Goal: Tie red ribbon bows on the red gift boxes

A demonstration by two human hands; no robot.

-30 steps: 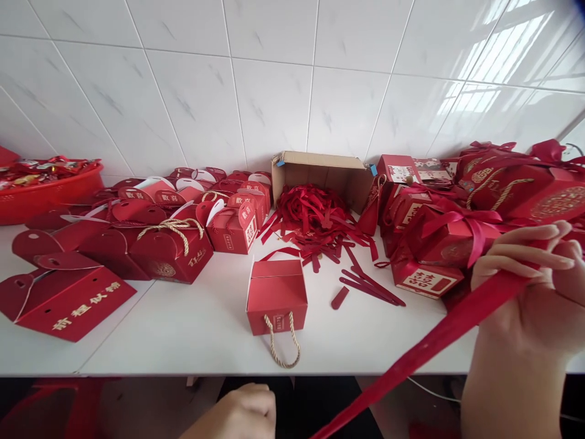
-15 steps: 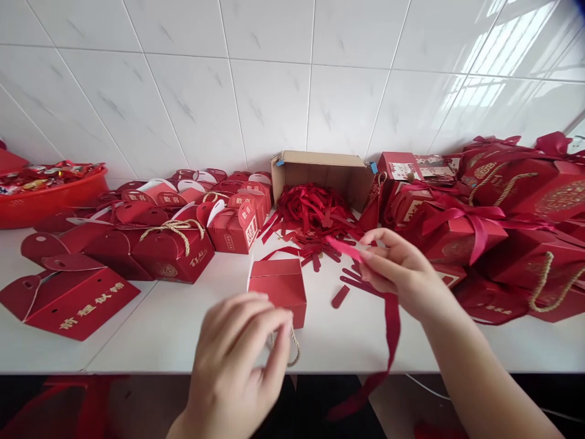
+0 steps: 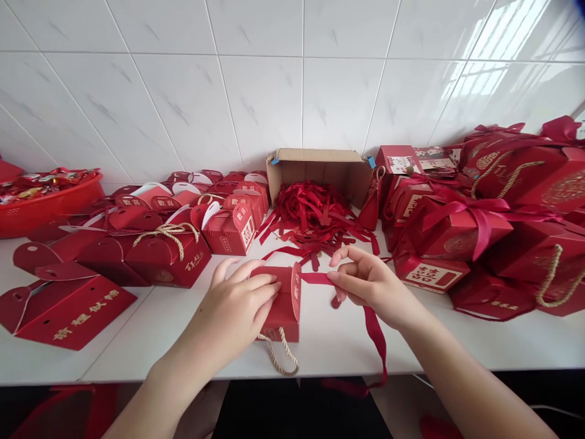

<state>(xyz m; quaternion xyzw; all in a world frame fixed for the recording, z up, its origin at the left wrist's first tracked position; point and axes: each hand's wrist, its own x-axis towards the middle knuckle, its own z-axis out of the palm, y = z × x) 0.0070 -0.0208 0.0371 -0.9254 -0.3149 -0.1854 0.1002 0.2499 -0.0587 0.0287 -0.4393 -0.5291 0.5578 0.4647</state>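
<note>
A small red gift box [image 3: 284, 314] stands at the front middle of the white table, its right end flap upright and a twisted gold rope handle [image 3: 286, 366] drooping toward the table edge. My left hand [image 3: 242, 299] lies over the left side of this box, fingers bent onto its top and gripping it; the left flap is hidden beneath. Between thumb and fingers, my right hand [image 3: 359, 283] pinches a dark red ribbon [image 3: 377, 341]. One short end points left and meets the upright flap, while the long tail hangs past the table's front edge.
Behind the box, a cardboard carton [image 3: 320, 157] on its side spills a heap of red ribbons [image 3: 315, 207]. Red boxes with open flaps [image 3: 169, 259] crowd the left, near a red basket of candies [image 3: 50, 204]. Ribbon-tied boxes [image 3: 466, 231] are piled at right.
My left hand has come down onto the box, whose right flap now stands up. My right hand has moved left and lower, bringing the ribbon's short end to that flap.
</note>
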